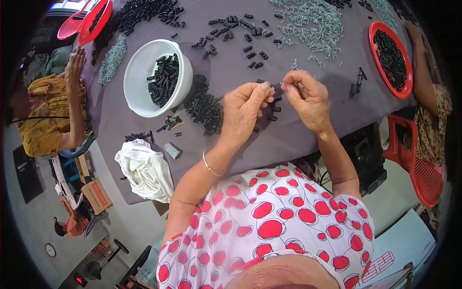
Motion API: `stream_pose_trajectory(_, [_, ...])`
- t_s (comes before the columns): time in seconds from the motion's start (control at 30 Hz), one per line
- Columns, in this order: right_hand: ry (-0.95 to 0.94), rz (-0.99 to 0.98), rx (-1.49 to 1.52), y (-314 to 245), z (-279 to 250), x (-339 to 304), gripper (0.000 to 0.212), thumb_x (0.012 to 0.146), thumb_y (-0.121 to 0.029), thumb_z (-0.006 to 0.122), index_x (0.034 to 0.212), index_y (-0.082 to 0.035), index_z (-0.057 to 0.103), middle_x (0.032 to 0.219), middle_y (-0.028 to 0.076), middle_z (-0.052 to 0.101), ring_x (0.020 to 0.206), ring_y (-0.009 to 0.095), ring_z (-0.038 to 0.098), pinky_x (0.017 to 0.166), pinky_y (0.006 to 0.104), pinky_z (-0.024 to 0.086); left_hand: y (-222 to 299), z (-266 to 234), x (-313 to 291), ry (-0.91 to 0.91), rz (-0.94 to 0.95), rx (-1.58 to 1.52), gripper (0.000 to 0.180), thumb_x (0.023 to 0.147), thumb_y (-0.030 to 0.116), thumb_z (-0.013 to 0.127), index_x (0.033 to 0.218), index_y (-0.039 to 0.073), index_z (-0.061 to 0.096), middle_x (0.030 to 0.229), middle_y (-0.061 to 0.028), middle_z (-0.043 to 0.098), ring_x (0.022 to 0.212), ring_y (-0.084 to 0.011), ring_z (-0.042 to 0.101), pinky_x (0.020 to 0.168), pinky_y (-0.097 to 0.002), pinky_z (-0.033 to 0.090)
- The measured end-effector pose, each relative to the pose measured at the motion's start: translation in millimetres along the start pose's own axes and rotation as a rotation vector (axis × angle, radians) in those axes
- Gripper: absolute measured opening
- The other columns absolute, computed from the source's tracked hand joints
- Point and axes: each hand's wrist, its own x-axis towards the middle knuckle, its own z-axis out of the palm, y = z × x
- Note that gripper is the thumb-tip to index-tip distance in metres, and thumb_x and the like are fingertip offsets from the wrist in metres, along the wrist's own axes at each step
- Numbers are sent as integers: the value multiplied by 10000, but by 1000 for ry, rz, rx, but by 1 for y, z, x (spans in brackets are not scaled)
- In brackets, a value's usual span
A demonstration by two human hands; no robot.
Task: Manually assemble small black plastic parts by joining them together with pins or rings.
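Observation:
Over the near middle of the table, my left hand (pixel 244 110) is closed in a pinch, thumb pressed to the fingers. A small silvery piece (pixel 272 90) pokes out at its fingertips. Close beside it on the right, my right hand (pixel 310 101) pinches another tiny silvery piece (pixel 283 85) between thumb and forefinger. The fingers hide most of both pieces. Several short black cylindrical parts (pixel 272 117) lie on the cloth just under and between the hands. Left of my left hand is a heap of black parts (pixel 204 108).
A white bowl (pixel 134 91) of black parts stands left, near a bunched white cloth (pixel 143 168). Silvery spring-like pieces (pixel 313 29) are heaped at the far side. A red tray (pixel 409 72) of black parts is at right. Other people sit at both sides; a person's hand (pixel 74 65) shows left.

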Motion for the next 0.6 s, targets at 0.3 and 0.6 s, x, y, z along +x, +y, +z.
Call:
stream_pose_trajectory(0.3, [-1,-205,-299,-5,-2,2,173,771,77,542,900,-5,621,818,66,561,655,141,568,575,269,468,2,0,4,-34,-16,36,351,939,341,574,833,19,665,715,-13,629,614,-53,542,519,-193,429])
stream_pose_trajectory(0.6, [65,-402,-544,-5,-3,10,128,794,-34,627,919,-11,644,861,80,558,754,200,565,662,310,464,2,2,6,-40,-24,40,348,946,334,561,822,25,662,707,1,619,603,-47,527,523,-187,423])
